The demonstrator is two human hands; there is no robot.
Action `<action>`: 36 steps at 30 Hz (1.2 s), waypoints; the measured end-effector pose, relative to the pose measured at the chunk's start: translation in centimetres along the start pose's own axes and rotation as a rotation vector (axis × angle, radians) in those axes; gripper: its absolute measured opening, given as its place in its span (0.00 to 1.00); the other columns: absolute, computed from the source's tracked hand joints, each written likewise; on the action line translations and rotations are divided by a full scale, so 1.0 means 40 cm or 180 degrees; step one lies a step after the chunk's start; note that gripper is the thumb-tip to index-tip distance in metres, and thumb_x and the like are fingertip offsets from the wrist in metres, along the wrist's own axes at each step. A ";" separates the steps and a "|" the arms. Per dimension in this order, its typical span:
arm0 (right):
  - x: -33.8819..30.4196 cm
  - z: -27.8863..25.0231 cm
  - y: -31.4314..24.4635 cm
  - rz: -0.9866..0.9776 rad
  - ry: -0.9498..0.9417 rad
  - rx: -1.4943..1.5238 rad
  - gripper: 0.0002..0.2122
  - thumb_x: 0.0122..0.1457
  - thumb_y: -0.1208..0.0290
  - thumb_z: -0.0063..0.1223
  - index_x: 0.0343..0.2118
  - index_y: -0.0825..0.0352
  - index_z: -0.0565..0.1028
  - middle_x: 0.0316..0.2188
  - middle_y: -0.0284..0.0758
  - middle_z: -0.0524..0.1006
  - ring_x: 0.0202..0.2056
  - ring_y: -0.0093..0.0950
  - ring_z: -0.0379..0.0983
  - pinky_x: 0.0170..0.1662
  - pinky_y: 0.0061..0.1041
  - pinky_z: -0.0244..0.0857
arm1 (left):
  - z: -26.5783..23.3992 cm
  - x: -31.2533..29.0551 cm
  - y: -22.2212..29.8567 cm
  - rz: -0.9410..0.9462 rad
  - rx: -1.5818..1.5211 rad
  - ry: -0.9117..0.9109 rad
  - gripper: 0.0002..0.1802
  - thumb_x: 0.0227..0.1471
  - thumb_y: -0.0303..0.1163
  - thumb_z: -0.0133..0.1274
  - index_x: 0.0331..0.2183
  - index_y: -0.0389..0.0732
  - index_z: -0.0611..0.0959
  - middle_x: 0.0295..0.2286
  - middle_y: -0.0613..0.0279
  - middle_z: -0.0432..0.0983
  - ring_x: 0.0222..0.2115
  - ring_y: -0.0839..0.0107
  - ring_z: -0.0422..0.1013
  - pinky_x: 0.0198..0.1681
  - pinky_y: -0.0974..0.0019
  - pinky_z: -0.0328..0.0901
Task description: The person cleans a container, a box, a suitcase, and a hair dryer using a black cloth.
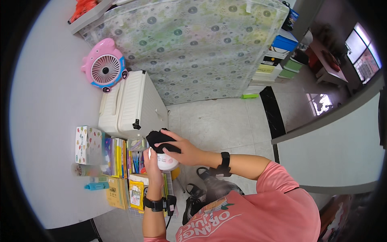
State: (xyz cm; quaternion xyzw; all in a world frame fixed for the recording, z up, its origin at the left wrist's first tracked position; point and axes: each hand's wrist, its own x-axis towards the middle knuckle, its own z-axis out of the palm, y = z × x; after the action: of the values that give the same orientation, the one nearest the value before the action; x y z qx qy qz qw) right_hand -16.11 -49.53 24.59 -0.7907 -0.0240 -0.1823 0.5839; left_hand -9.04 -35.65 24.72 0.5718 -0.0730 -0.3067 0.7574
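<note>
My left hand [152, 167] holds a round white tub [166, 162] from its left side, fingers pointing up along it. A bunched black cloth [154, 138] lies over the top of the tub. My right hand [183, 151] is closed on this cloth from the right, fingers spread across it and pressing it to the tub. The cloth hides the tub's upper part, so I cannot tell whether a lid is on. Both hands are above the near right edge of a small stand full of books and pens. Each wrist wears a black strap.
Upright books [117, 157], pens [138, 161], a yellow packet [136, 193] and a tissue box [88, 145] sit at left. Behind them stands a white suitcase [133, 105] with a pink fan [105, 68] on top. A dark bag [215, 185] lies beside me; a patterned cover [193, 44] hangs ahead.
</note>
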 end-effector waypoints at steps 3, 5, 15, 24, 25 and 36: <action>0.001 -0.014 0.014 0.0670 0.0707 0.0743 0.13 0.57 0.68 0.47 0.45 0.63 0.74 0.45 0.45 0.70 0.48 0.33 0.67 0.50 0.28 0.58 | 0.017 0.022 0.008 0.0245 0.0704 -0.0336 0.15 0.57 0.39 0.42 0.40 0.38 0.69 0.34 0.62 0.68 0.33 0.78 0.65 0.37 0.72 0.62; -0.004 -0.042 0.016 0.1725 0.0723 0.1189 0.17 0.59 0.58 0.44 0.38 0.68 0.76 0.31 0.39 0.76 0.35 0.25 0.72 0.40 0.25 0.64 | 0.035 0.027 0.010 0.0111 0.1271 -0.0648 0.14 0.57 0.37 0.44 0.40 0.37 0.70 0.34 0.62 0.68 0.31 0.78 0.64 0.36 0.74 0.61; -0.007 0.002 0.051 0.0946 0.1621 0.1272 0.17 0.59 0.69 0.45 0.52 0.63 0.66 0.45 0.37 0.70 0.47 0.24 0.65 0.50 0.22 0.57 | 0.082 0.036 -0.047 -0.0152 -0.0865 -0.0579 0.29 0.57 0.50 0.37 0.51 0.37 0.63 0.47 0.53 0.65 0.46 0.63 0.66 0.45 0.64 0.66; -0.077 0.020 0.049 0.0292 0.1820 -0.0791 0.24 0.50 0.75 0.48 0.54 0.56 0.66 0.62 0.46 0.40 0.61 0.46 0.44 0.58 0.40 0.45 | 0.098 0.075 -0.155 0.0374 0.0531 -0.0202 0.38 0.53 0.52 0.44 0.57 0.43 0.51 0.33 0.46 0.70 0.21 0.67 0.61 0.22 0.68 0.58; -0.074 0.021 0.076 0.0226 0.1927 -0.0750 0.24 0.50 0.76 0.47 0.54 0.56 0.66 0.62 0.47 0.41 0.61 0.46 0.44 0.59 0.40 0.45 | 0.079 0.097 -0.160 0.0329 0.0700 -0.0267 0.40 0.52 0.53 0.45 0.57 0.44 0.49 0.31 0.45 0.71 0.18 0.67 0.60 0.19 0.68 0.57; -0.015 -0.088 0.114 0.0321 0.0884 0.0185 0.19 0.56 0.73 0.45 0.52 0.65 0.66 0.56 0.48 0.57 0.58 0.40 0.53 0.58 0.28 0.49 | -0.096 0.237 -0.186 -0.0397 0.1391 -0.0617 0.28 0.52 0.49 0.49 0.47 0.41 0.62 0.16 0.57 0.69 0.04 0.74 0.57 0.06 0.73 0.52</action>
State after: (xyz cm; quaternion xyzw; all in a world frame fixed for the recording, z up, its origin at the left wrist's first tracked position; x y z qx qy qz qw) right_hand -16.44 -54.14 21.13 -0.7409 0.0915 -0.2596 0.6126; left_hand -2.50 -38.87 14.38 0.6933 -0.1744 -0.3832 0.5848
